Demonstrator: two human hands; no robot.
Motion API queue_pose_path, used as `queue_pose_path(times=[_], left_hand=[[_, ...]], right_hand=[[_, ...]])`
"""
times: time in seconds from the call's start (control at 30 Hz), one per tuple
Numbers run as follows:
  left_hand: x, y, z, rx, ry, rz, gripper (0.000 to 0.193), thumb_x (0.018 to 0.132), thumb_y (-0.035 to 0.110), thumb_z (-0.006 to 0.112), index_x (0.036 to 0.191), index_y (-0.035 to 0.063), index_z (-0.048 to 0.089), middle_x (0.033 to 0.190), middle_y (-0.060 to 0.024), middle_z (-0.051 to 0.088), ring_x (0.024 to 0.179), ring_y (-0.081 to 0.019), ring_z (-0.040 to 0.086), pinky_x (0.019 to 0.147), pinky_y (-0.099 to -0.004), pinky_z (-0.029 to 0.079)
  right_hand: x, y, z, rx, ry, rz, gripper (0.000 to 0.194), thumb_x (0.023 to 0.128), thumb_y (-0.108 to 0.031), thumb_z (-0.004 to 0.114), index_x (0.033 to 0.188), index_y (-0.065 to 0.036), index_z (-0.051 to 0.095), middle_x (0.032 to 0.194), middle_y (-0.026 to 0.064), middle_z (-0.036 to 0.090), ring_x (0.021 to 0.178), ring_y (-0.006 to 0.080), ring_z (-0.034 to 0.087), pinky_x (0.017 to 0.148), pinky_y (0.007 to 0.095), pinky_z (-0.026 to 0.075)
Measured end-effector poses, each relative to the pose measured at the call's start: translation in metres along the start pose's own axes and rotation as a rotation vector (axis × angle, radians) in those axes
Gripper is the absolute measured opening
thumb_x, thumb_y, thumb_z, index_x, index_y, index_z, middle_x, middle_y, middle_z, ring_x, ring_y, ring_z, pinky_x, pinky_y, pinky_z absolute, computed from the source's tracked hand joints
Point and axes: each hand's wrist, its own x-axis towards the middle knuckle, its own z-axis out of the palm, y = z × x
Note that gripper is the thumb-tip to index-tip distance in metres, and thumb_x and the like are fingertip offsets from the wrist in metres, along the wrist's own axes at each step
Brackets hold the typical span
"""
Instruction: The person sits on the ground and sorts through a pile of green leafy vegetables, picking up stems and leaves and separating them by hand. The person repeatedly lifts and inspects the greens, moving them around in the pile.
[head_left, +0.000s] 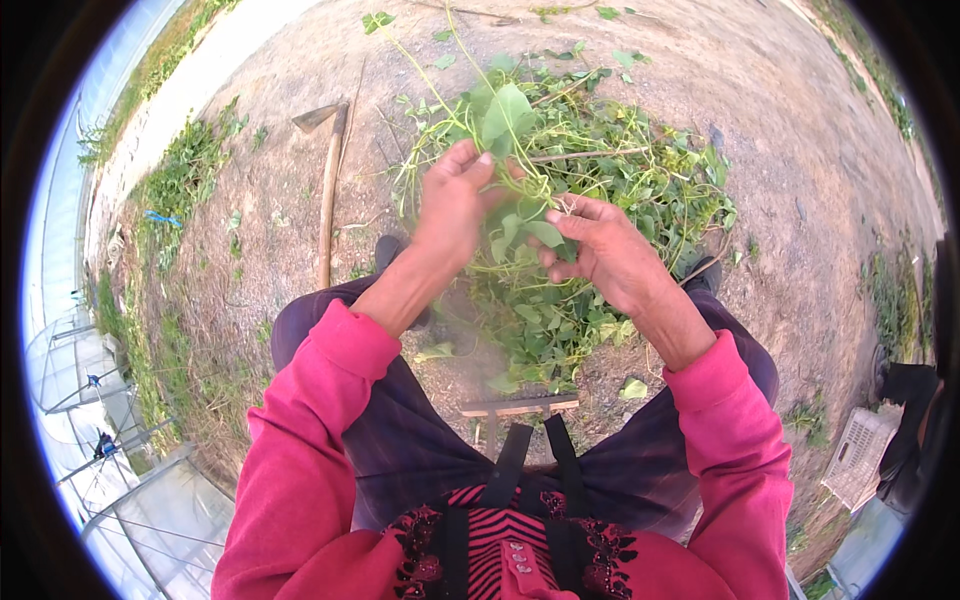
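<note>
My left hand (452, 199) grips green leafy vine stems (469, 112) between thumb and fingers, with long thin shoots reaching up past it. To its right, my right hand (596, 240) pinches the pale, tangled end of the same vines (553, 201) between thumb and forefinger; its other fingers are curled beside some leaves. Both hands are above a large heap of cut green vines (637, 176) on the ground between my feet. The left fingertips are partly hidden by leaves, and the left hand is slightly blurred.
A hoe (330, 187) with a wooden handle lies on the soil at the left. Before me, a low wooden piece (519, 406) sits between my knees. A pale plastic crate (861, 457) stands at the lower right, beside a partly visible person (911, 427). Weeds (176, 180) grow at the left.
</note>
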Motion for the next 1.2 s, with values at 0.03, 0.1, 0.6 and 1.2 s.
queue_pose_path(times=[0.03, 0.1, 0.6, 1.2], left_hand=[[0.0, 0.0, 0.0, -0.014, -0.003, 0.001, 0.015, 0.095, 0.001, 0.047, 0.108, 0.0047, 0.055, 0.1, -0.0082, 0.064, 0.094, -0.0199, 0.063, 0.087, -0.0377, 0.05], [0.001, -0.001, -0.001, -0.04, -0.009, 0.002, 0.015, 0.095, 0.001, 0.048, 0.108, 0.005, 0.055, 0.101, -0.0079, 0.064, 0.095, -0.0201, 0.063, 0.087, -0.0379, 0.05], [-0.006, -0.01, 0.007, 0.051, -0.101, 0.041, 0.019, 0.098, 0.008, 0.045, 0.112, 0.0032, 0.056, 0.096, -0.0077, 0.065, 0.085, -0.0157, 0.063, 0.078, -0.0317, 0.051], [-0.008, -0.018, 0.003, 0.157, 0.023, -0.022, 0.025, 0.095, 0.005, 0.042, 0.115, 0.002, 0.055, 0.084, -0.0092, 0.065, 0.071, -0.0167, 0.063, 0.063, -0.0303, 0.052]], right_hand=[[0.0, 0.0, 0.0, -0.009, 0.004, 0.003, 0.018, 0.095, -0.018, 0.059, 0.107, -0.005, 0.059, 0.09, 0.0068, 0.065, 0.07, 0.0129, 0.059, 0.062, 0.03, 0.051], [0.001, 0.001, 0.0, -0.027, 0.013, 0.008, 0.017, 0.094, -0.016, 0.059, 0.106, -0.005, 0.059, 0.088, 0.0062, 0.064, 0.07, 0.0129, 0.059, 0.062, 0.0302, 0.05], [0.01, 0.022, -0.012, -0.285, -0.05, -0.2, 0.017, 0.091, -0.014, 0.062, 0.106, -0.008, 0.06, 0.091, 0.0025, 0.063, 0.076, 0.0156, 0.063, 0.063, 0.0307, 0.05], [0.004, 0.025, 0.015, -0.907, 0.133, -0.386, 0.018, 0.083, -0.013, 0.056, 0.085, 0.004, 0.06, 0.07, 0.0209, 0.058, 0.063, 0.031, 0.057, 0.062, 0.0406, 0.043]])
